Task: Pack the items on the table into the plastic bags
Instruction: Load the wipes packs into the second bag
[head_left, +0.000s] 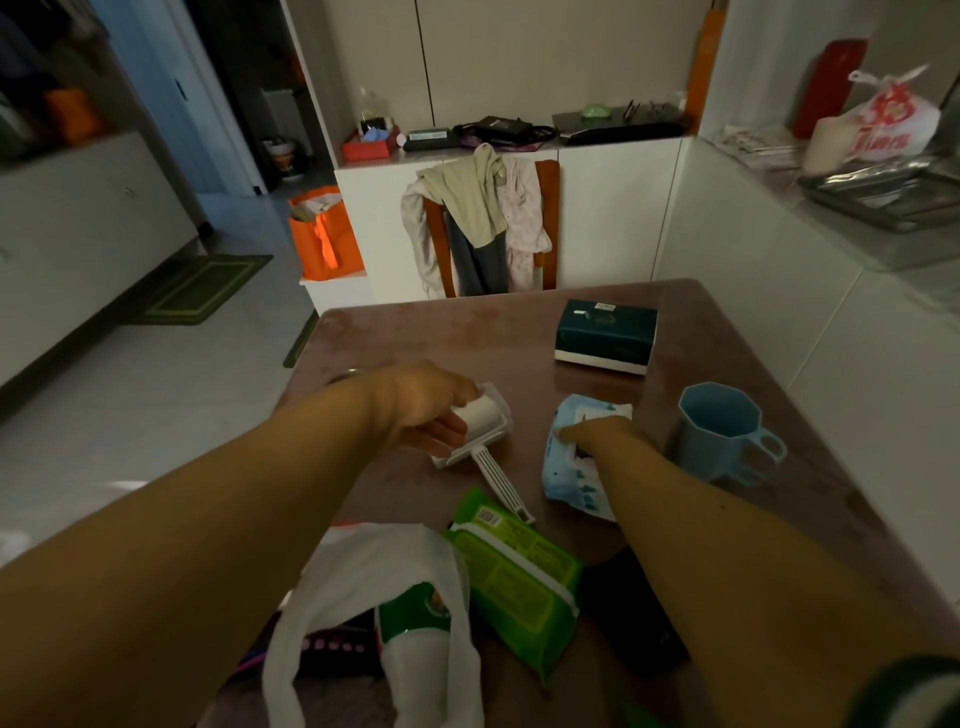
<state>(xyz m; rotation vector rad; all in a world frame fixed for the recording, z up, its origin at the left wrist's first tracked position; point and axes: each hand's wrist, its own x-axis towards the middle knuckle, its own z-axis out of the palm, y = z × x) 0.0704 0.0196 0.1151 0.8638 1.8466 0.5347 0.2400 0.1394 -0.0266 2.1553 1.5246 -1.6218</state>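
Table (467, 332) reddish-brown, cluttered; chair (545, 218) draped with clothes behind.

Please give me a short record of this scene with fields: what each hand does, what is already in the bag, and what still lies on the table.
left hand: left hand grips the lint roller
right hand: right hand rests on the blue wipes pack, fingers curled at its top
bag: white plastic bag lies open at the near edge, with a green and white packet inside
still on table: green wipes pack, tissue box, blue cup
table: brown table
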